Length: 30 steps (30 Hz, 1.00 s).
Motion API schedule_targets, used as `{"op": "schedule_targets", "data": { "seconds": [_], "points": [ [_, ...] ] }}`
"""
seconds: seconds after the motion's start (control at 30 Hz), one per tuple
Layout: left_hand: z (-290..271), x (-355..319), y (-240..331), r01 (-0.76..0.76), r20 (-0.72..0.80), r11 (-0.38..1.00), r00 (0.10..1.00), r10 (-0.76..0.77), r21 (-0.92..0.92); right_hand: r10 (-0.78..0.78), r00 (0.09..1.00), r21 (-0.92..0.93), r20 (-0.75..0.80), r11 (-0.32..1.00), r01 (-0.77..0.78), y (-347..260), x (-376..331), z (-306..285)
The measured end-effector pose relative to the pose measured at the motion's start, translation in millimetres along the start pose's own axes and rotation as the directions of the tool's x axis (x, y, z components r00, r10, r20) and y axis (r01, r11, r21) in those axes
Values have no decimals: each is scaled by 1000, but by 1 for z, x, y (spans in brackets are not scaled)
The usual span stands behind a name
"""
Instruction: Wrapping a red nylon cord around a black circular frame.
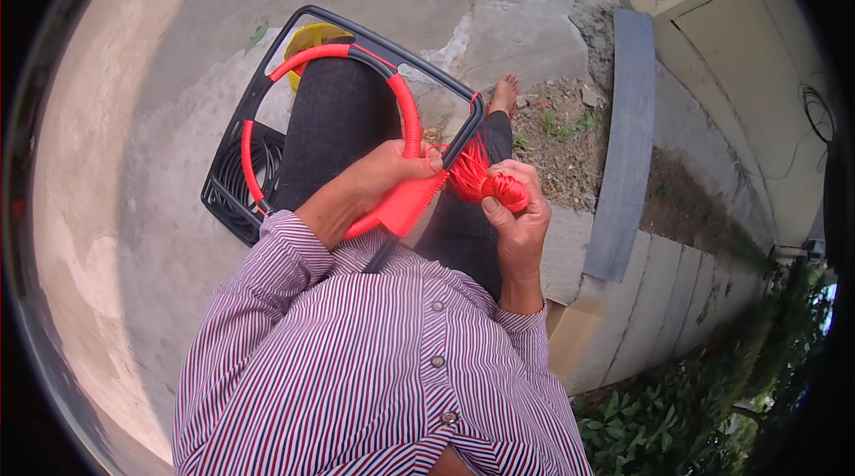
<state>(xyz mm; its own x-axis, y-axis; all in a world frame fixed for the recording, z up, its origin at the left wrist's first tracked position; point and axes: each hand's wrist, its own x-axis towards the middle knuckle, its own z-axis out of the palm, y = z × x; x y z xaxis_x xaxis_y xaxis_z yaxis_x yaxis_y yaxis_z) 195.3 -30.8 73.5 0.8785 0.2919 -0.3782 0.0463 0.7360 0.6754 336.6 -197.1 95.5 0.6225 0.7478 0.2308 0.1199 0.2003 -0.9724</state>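
Note:
Across my lap rests a black frame (392, 41) with rounded corners. A round ring (406, 111) sits within it, partly wrapped in red cord and partly bare black. My left hand (378, 175) closes around the ring's right side, thumb pressed by the frame's edge. Below that thumb, a dense red wrapping (411, 204) covers the frame bar, its edge ridged by tight turns. Just to the right, my right hand (521, 231) grips a bundle of thin red cord (507, 190), whose loose strands fan toward the frame. Fingers behind the bundle are partly hidden.
Something yellow (307, 38) shows behind the ring near my knee. Black coiled tubing (260, 162) lies at the left beside my thigh. A grey plank (622, 129) borders stony soil (561, 142) to the right. My bare foot (505, 95) stands ahead, on my right.

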Motion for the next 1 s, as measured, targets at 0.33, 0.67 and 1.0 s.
{"op": "schedule_targets", "data": {
  "seconds": [0.33,0.67,1.0],
  "points": [
    [0,-2,11,121,152,986,983,-103,-113,82,975,628,-205,775,67,-37,-4,-25],
    [0,5,6,87,66,995,994,-84,-39,-303,953,791,-28,576,207,-88,-21,-127],
    [10,2,3,84,26,993,996,-82,-86,405,910,167,93,894,-415,19,-15,12]
  ]
}}
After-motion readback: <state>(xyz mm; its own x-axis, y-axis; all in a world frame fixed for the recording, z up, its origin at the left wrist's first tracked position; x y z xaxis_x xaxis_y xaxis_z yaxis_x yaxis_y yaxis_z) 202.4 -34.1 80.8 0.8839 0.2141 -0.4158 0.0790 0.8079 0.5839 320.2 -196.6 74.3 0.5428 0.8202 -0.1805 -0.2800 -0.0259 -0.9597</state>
